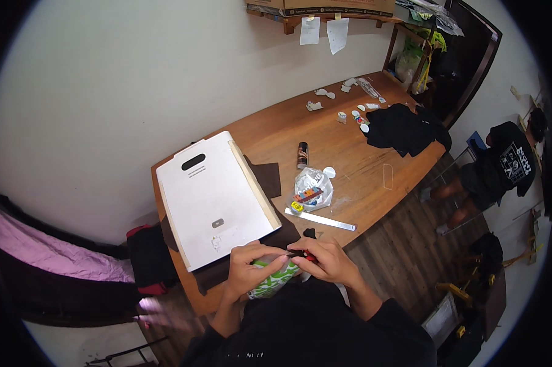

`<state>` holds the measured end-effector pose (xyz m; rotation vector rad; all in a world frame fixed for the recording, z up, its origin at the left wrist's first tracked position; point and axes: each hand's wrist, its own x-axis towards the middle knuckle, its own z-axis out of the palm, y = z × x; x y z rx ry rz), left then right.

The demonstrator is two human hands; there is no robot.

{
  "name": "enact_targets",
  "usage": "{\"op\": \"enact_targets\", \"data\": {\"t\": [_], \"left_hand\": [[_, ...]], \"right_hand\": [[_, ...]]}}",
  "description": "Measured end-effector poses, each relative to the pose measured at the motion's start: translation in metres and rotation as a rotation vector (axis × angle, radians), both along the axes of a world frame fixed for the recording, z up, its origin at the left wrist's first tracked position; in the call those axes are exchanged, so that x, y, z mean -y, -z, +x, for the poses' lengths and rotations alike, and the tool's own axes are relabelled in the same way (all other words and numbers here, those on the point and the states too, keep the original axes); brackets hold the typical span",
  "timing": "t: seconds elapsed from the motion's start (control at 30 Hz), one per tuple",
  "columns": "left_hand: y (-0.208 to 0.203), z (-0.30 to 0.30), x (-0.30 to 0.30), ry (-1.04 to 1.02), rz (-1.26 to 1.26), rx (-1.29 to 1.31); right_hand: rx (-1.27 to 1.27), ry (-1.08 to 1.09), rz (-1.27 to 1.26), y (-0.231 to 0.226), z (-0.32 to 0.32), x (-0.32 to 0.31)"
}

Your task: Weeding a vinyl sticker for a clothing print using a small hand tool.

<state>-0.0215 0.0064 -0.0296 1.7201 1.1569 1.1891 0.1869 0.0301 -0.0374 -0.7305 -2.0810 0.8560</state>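
My left hand and my right hand meet close to my body at the table's near edge, both closed. Between the fingertips is a small dark piece, pinched by my left thumb and fingers. A small red-and-black tool sits in my right hand; its exact kind is mostly hidden by the fingers. Just below the left hand, a green-and-white printed plastic bag lies against my front. Beyond the hands, a small black scrap rests by the table edge.
A large white board lies on dark cloth at the table's left. A metal ruler, yellow tape roll, white plastic bag and dark can stand mid-table. Black cloth lies far right. Another person is at right.
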Motion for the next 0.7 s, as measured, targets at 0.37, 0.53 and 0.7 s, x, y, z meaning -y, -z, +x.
{"op": "enact_targets", "data": {"t": [0.37, 0.53, 0.7], "left_hand": [[-0.011, -0.001, -0.004, 0.040, 0.044, -0.014], [-0.016, 0.000, -0.005, 0.051, 0.035, -0.009], [-0.016, 0.001, -0.005, 0.043, 0.043, -0.007]], "right_hand": [[-0.007, -0.019, 0.026, -0.005, 0.001, -0.003], [-0.014, -0.021, 0.025, -0.003, 0.001, -0.003], [-0.045, 0.007, 0.017, -0.004, -0.001, -0.002]]}}
